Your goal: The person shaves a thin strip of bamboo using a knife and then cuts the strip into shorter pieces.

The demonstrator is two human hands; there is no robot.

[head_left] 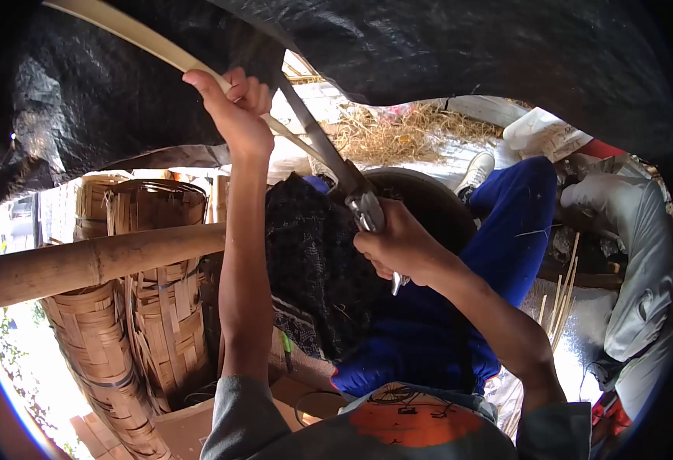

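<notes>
My left hand (236,111) is raised at the upper left, its fingers wrapped round a long pale bamboo strip (141,38). The strip runs from the top left edge down past the hand, and its thin lower end meets the blade near the handle. In my right hand (405,244) is a machete (321,138), gripped by its shiny metal handle, with the long dark blade slanting up and left. A dark patterned cloth (313,268) covers part of my lap over blue trousers (513,207). Behind the machete handle shows the dark round rim of a container (436,207).
Tall woven bamboo baskets (98,353) stand at left, crossed by a thick bamboo pole (114,261). Black plastic sheeting (490,54) hangs low overhead. A pile of shavings (405,134) lies ahead. Another person's grey-trousered leg (639,261) is at right, near thin upright sticks (562,303).
</notes>
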